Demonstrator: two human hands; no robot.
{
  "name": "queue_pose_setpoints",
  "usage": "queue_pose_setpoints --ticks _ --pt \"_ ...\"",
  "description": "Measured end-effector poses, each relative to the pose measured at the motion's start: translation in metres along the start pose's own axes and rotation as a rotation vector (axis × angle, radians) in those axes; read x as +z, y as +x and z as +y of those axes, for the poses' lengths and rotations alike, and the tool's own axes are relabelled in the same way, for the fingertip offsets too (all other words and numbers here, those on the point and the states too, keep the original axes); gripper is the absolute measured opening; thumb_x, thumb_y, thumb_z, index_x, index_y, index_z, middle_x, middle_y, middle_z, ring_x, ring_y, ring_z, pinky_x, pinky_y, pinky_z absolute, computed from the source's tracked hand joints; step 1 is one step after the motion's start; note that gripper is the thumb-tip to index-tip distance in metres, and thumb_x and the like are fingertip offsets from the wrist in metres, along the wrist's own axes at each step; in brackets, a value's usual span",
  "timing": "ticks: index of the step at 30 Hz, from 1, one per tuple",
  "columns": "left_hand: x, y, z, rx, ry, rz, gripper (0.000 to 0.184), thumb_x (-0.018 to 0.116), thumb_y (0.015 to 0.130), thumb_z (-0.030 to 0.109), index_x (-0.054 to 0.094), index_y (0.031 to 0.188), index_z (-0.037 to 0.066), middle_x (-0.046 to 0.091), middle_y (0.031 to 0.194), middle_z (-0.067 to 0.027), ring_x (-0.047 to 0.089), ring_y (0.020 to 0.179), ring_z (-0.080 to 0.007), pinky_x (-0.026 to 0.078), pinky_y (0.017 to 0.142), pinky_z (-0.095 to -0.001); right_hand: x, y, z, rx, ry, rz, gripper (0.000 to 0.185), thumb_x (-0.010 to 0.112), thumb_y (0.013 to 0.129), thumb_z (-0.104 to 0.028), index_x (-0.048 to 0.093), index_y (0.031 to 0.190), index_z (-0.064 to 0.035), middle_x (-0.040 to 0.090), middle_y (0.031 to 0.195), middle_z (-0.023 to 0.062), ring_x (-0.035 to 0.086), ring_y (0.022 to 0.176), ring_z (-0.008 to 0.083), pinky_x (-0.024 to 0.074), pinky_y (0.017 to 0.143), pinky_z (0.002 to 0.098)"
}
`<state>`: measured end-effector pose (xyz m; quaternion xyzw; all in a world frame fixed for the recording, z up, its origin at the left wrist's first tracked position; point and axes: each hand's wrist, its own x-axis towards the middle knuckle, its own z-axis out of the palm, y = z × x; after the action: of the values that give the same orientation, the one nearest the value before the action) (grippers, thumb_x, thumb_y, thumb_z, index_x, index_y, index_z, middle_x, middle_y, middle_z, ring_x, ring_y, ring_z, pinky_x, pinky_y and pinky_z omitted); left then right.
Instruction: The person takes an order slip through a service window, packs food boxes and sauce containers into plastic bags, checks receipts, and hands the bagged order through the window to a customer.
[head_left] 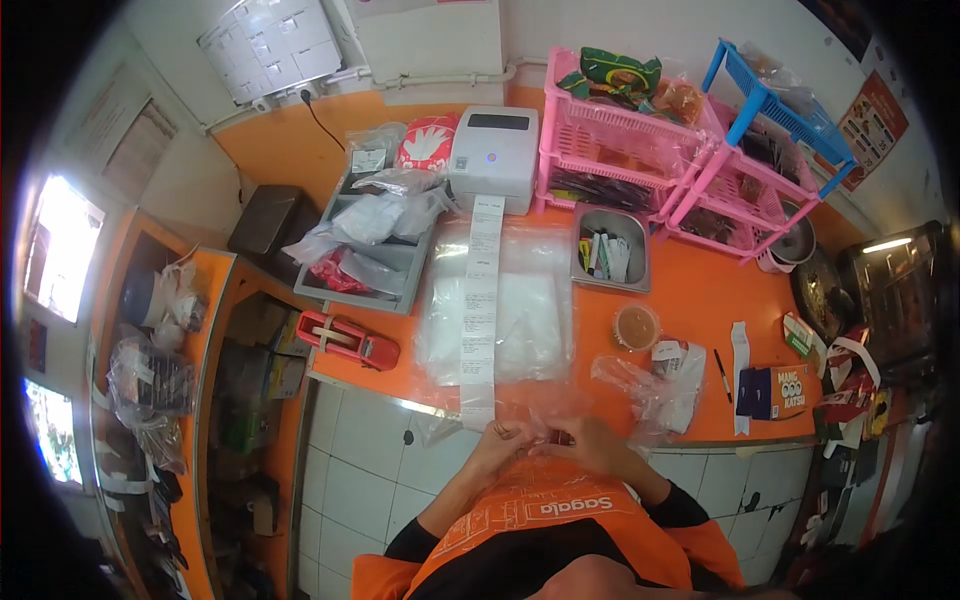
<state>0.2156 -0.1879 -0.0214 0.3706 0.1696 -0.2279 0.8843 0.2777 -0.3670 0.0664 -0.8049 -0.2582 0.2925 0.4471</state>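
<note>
Closest to us from the head camera, it's the orange shirt [560, 505] with its white "Sagala" lettering, and just past it, right at the near edge of the orange bench [690, 300], here are the hands! The left hand [500, 447] and right hand [590, 445] are together, fingertips bent inward and pinched on a gathered clear plastic bag [550, 408], which sits between them and spreads over the bench edge; the film blends into the orange, so its exact folds are hard to make out. Beside the left hand, a long printed paper strip [480, 300] runs down from the white label printer [495, 150], lying across a stack of flat clear bags [535, 325]. Over on the left, a red tape dispenser [347, 340] sits in front of the grey divided tray [405, 275], loaded with plastic packets. Beyond the right hand there's a lidded cup [636, 327] of something brown, then a white packet [682, 385] in clear film, a dark pen [722, 375] and, near the right end, the blue and orange "Mang Katsu" box [780, 393].
</note>
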Motion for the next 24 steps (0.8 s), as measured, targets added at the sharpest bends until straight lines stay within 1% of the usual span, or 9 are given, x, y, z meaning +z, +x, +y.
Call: queue_pose_setpoints --ticks 4,8,10,12,13,15,17,19,24 --pt "-0.01 -0.003 0.012 0.013 0.093 -0.137 0.018 0.064 0.083 0.001 0.054 0.068 0.003 0.066 0.083 -0.0077 0.062 0.074 -0.0128 0.053 0.067 -0.0267 0.01 0.009 0.001 -0.03 0.128 -0.147 0.031 0.058 0.09 -0.031 0.064 0.089 -0.0012 0.058 0.066 0.0151 0.057 0.059 0.0266 0.0434 0.058 0.0375" --pt "-0.014 -0.009 0.042 0.171 0.382 -0.222 0.026 0.066 0.082 0.001 0.047 0.064 0.006 0.064 0.078 -0.0047 0.061 0.07 -0.0109 0.051 0.065 -0.0246 0.01 0.013 -0.006 -0.056 0.083 -0.138 0.023 0.06 0.088 -0.024 0.063 0.083 -0.0018 0.056 0.063 0.0128 0.052 0.052 0.0201 0.0424 0.055 0.0339" --pt "-0.018 -0.013 0.055 0.195 0.48 -0.189 0.025 0.067 0.08 0.001 0.048 0.065 0.005 0.062 0.076 -0.0033 0.06 0.068 -0.0098 0.05 0.064 -0.0239 0.012 0.013 0.0 -0.249 -0.214 0.147 0.017 0.058 0.087 -0.015 0.061 0.079 -0.0007 0.055 0.062 0.0148 0.054 0.052 0.0213 0.0424 0.053 0.0343" --pt "-0.038 -0.013 0.062 0.435 0.952 0.177 0.022 0.068 0.076 -0.002 0.049 0.067 0.003 0.059 0.072 -0.0028 0.058 0.066 -0.0088 0.051 0.063 -0.0246 0.007 0.007 0.003 -0.17 -0.298 0.235 0.016 0.057 0.085 -0.013 0.06 0.077 0.0003 0.053 0.06 0.0158 0.056 0.053 0.0224 0.0421 0.052 0.035" --pt "-0.056 -0.013 0.068 0.434 0.955 0.17 0.022 0.068 0.076 -0.002 0.049 0.067 0.003 0.059 0.072 -0.0028 0.058 0.066 -0.0088 0.051 0.063 -0.0246 0.003 0.004 0.004 -0.096 -0.386 0.317 0.015 0.057 0.084 -0.01 0.058 0.074 0.0013 0.051 0.059 0.0167 0.058 0.054 0.0236 0.0418 0.051 0.0358" --pt "-0.092 -0.011 0.081 0.639 0.975 0.519 0.014 0.066 0.073 -0.005 0.053 0.072 0.001 0.058 0.074 -0.0029 0.059 0.069 -0.0087 0.053 0.064 -0.0252 -0.023 -0.006 -0.001 0.031 -0.328 0.402 0.014 0.058 0.084 -0.011 0.057 0.076 0.0011 0.051 0.06 0.016 0.059 0.056 0.0237 0.0434 0.053 0.0355" --pt "-0.081 -0.016 0.089 0.626 0.981 0.407 0.012 0.064 0.074 -0.006 0.055 0.078 0.0 0.059 0.079 -0.0037 0.06 0.071 -0.0095 0.053 0.065 -0.0254 -0.021 -0.003 -0.001 0.163 -0.26 0.482 0.014 0.059 0.084 -0.011 0.056 0.078 0.0009 0.052 0.061 0.0153 0.06 0.059 0.0238 0.045 0.054 0.0353" --pt "-0.066 -0.019 0.088 0.606 0.98 0.301 0.012 0.062 0.075 -0.007 0.057 0.083 0.0 0.061 0.083 -0.0044 0.06 0.074 -0.0104 0.054 0.066 -0.0256 0.009 0.01 0.001 0.01 -0.144 0.493 0.014 0.063 0.084 -0.011 0.056 0.089 0.0002 0.057 0.075 0.0129 0.061 0.065 0.0215 0.0484 0.059 0.0313" --pt "-0.032 -0.014 0.075 0.507 0.923 0.205 0.029 0.058 0.076 -0.011 0.055 0.102 0.002 0.061 0.1 -0.0068 0.061 0.076 -0.0134 0.053 0.064 -0.0241 0.052 0.044 -0.021 0.014 0.139 0.359 0.024 0.066 0.083 -0.013 0.056 0.101 0.0007 0.06 0.095 0.012 0.062 0.075 0.0206 0.0507 0.066 0.0294"
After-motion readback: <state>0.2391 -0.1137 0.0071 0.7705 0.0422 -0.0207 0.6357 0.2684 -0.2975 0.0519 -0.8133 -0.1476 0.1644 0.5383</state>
